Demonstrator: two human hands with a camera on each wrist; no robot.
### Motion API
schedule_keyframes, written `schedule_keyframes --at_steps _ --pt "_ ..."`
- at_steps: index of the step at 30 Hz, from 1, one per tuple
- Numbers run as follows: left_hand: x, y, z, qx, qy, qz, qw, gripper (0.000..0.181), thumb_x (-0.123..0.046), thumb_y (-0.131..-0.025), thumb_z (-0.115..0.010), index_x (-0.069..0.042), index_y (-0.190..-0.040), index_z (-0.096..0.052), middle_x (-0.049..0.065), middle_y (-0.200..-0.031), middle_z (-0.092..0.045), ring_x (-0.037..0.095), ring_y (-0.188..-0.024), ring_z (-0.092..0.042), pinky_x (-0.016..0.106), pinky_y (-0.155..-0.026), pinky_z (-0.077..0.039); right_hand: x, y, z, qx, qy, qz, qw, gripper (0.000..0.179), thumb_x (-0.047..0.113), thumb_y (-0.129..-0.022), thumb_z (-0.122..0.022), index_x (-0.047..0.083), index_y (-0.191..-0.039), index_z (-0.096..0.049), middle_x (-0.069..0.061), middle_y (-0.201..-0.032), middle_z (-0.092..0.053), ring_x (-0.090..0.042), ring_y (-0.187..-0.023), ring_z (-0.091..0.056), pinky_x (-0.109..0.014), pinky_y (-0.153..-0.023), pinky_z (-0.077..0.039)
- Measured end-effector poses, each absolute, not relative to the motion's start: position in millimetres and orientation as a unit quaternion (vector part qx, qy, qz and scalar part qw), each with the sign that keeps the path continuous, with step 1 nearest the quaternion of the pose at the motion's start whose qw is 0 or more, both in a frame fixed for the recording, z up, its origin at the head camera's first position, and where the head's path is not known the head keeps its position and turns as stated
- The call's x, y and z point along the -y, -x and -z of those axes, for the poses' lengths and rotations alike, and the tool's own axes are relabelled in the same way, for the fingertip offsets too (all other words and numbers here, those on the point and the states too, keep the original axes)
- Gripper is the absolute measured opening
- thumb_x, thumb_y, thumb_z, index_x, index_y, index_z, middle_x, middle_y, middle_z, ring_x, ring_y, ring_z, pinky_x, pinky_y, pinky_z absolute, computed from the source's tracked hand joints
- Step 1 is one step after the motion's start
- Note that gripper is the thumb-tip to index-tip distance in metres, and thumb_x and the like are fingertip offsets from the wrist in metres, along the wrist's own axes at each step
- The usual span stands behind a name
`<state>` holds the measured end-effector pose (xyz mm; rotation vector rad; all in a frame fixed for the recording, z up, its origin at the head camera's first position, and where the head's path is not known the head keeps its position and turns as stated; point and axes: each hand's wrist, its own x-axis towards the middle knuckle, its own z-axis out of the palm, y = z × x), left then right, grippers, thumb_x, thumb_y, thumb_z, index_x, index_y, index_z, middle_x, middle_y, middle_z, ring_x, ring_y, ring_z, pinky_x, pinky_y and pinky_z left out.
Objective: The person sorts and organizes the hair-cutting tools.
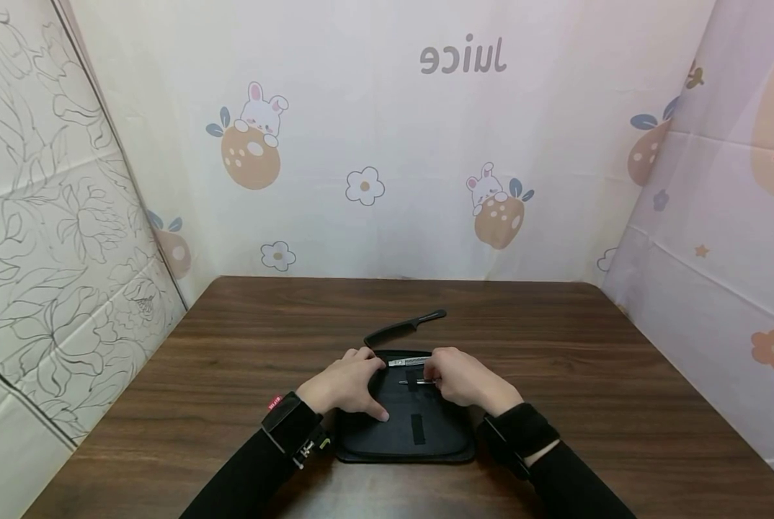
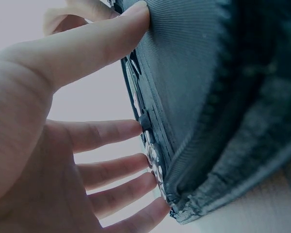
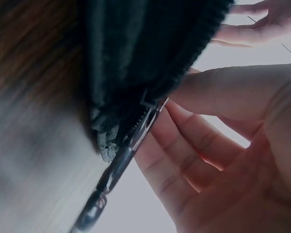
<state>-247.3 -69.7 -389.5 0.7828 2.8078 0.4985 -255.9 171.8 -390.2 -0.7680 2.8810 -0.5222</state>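
A black zip case (image 1: 390, 438) lies flat in front of me, with a dark strap patch on its surface. My left hand (image 1: 344, 383) rests on its left side. In the left wrist view the thumb (image 2: 128, 24) lies on the ribbed fabric, and the nearly straight fingers touch the far edge. On the case's right side, my right hand (image 1: 468, 378) pinches a slim silver pointed tool (image 1: 413, 382), tip toward the left; its other end is hidden in the fingers. Just above it lies a silver-and-white strip (image 1: 406, 362), partly covered by that hand.
A black comb (image 1: 393, 332) lies on the brown wooden table (image 1: 244, 339) just beyond the case, its handle toward the right. Printed cloth (image 1: 387, 130) hangs behind the table's back edge, and more hangs along both sides.
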Motion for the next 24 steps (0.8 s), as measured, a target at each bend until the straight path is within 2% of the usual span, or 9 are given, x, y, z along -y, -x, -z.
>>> schedule_keyframes --at_steps 6,13,20,24 --pt "69.5 246.8 389.7 -0.945 -0.263 -0.169 0.094 0.08 -0.045 -0.078 -0.088 -0.01 -0.142 -0.057 0.011 -0.147 -0.046 0.031 -0.135 -0.041 0.05 -0.107 -0.04 -174.1 256.2 386.2 -0.946 0.264 0.181 0.053 0.02 -0.008 -0.092 -0.063 0.007 -0.098 -0.076 -0.004 -0.095 -0.068 -0.016 -0.086 -0.061 -0.042 -0.081 -0.054" --pt "69.5 247.3 390.2 -0.946 -0.265 -0.163 0.089 0.08 -0.045 -0.078 -0.088 -0.011 -0.142 -0.057 0.011 -0.146 -0.046 0.031 -0.134 -0.041 0.05 -0.106 -0.041 -186.5 255.0 370.2 -0.956 0.234 0.167 0.055 0.021 -0.005 -0.09 -0.067 0.005 -0.107 -0.075 -0.004 -0.099 -0.067 -0.019 -0.089 -0.063 -0.043 -0.079 -0.054" --pt "69.8 247.3 390.0 -0.946 -0.264 -0.165 0.093 0.079 -0.045 -0.078 -0.088 -0.011 -0.142 -0.057 0.012 -0.148 -0.045 0.033 -0.136 -0.04 0.051 -0.107 -0.04 -197.6 255.5 366.0 -0.965 0.209 0.138 0.077 0.017 -0.001 -0.09 -0.069 0.007 -0.105 -0.074 0.0 -0.088 -0.062 -0.016 -0.076 -0.055 -0.039 -0.07 -0.048" --pt "69.6 247.3 390.2 -0.946 -0.263 -0.166 0.093 0.079 -0.045 -0.078 -0.088 -0.011 -0.142 -0.057 0.011 -0.146 -0.046 0.032 -0.135 -0.041 0.051 -0.106 -0.04 -200.0 256.2 368.3 -0.968 0.198 0.126 0.092 0.019 -0.003 -0.088 -0.07 0.008 -0.104 -0.073 -0.001 -0.088 -0.061 -0.017 -0.077 -0.054 -0.041 -0.071 -0.049"
